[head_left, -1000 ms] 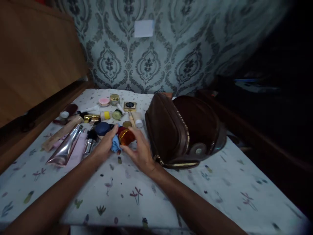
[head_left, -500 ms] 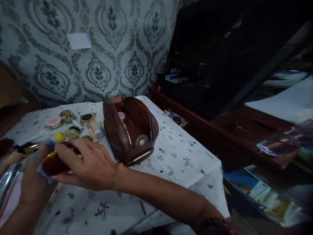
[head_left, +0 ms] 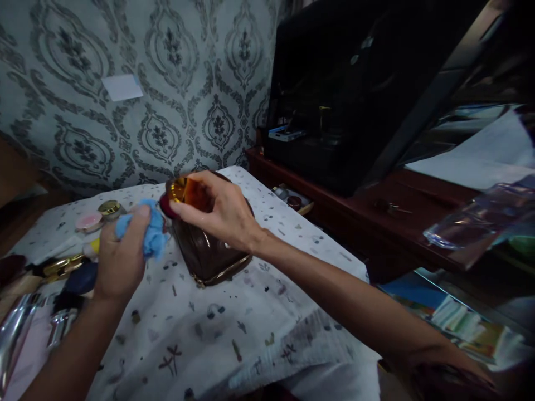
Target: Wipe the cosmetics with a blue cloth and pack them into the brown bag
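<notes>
My right hand (head_left: 223, 214) grips a small amber jar with a gold rim (head_left: 189, 193), lifted above the brown zip pouch (head_left: 209, 253). My left hand (head_left: 121, 253) holds a crumpled blue cloth (head_left: 152, 233) right beside the jar, touching or nearly touching its dark red end. Both hands hover over the table with the flower-print cloth (head_left: 217, 328). The pouch stands behind my hands and is partly hidden by them.
Several cosmetics lie at the left: a pink compact (head_left: 88, 221), a gold-lidded jar (head_left: 109, 208), a gold tube (head_left: 62, 265), a dark blue jar (head_left: 81, 278), a silver tube (head_left: 14, 331). A dark wooden shelf (head_left: 376, 223) and black case (head_left: 355, 83) stand right.
My right hand has lifted the amber jar from table height up over the pouch. My left hand followed with the blue cloth. My view turned right.
</notes>
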Demonstrator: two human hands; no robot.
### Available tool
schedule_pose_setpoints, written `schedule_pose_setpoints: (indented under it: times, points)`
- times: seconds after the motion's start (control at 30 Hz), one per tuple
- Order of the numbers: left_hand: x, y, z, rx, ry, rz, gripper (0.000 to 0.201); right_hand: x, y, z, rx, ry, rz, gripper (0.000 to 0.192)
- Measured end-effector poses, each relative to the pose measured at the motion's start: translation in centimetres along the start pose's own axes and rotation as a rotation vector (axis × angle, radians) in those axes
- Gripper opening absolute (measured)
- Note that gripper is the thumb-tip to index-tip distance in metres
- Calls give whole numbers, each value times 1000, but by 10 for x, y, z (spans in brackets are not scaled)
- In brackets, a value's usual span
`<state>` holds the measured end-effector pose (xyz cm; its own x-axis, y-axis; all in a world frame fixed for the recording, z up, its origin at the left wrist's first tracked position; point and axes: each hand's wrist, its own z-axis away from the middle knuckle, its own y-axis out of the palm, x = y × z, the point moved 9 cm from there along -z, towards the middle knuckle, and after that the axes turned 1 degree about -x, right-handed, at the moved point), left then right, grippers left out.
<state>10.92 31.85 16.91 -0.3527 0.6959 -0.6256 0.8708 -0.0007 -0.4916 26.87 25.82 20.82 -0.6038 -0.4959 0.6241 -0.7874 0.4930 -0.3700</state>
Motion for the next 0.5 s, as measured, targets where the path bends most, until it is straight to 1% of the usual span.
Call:
schedule_pose_setpoints:
  times: [0.03,0.07,0.13,0.2,0.27,0.37,0.43,0.5]
  points:
    - [-5,1,0,-8,-13,1,36,-9,-5,-1,-4,37,39,39]
    - [-11,3,1,-4,16,-24,34,-17,-9,-2,2,65,75,38]
    - [-27,13,7,76,177,-133,29,-29,-12,-4,50,92,159,36]
    - [-37,24,17,151,359,-264,30,-38,-8,-6,142,97,285,33]
    - [-37,29,26,163,454,-348,34,-45,1,-8,258,91,451,33]
    - [-34,28,34,114,507,-404,36,-56,21,-9,453,111,661,33]
    - [-34,28,36,94,530,-405,35,-68,38,-9,581,190,685,30]
    - [-35,27,38,78,540,-365,35,-84,52,-10,658,299,639,29]
